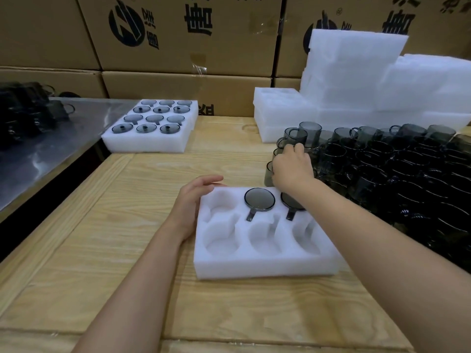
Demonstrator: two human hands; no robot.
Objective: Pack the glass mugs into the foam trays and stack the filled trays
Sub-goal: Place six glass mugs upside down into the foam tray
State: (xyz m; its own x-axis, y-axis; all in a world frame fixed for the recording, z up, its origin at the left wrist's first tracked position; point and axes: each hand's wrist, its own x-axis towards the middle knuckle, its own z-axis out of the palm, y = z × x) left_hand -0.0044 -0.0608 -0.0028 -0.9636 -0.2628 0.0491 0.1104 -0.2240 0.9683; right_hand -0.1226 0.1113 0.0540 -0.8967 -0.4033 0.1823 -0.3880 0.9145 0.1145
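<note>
The left hand (193,200) rests with relaxed, straight fingers against the left side of the foam tray (262,266). The right hand (290,166) curls its fingers over a glass mug (282,143) at the near-left edge of the mug cluster (382,161). 2 inverted mugs (260,200) sit in the tray's far row.

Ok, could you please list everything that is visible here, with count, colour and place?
near foam tray: one, white, table centre, six pockets
packed mugs: two, smoky grey, back-middle and back-right pockets
filled foam tray: white, far left of the table, twelve grey mugs showing
loose mugs: many, smoky grey, right side of the table
empty foam stack: white, back right
cardboard boxes: several, brown, behind the table
table: one, light wood
metal surface: grey, far left
left hand: rests at the near tray's back-left corner
right hand: fingers curled over a loose mug
</note>
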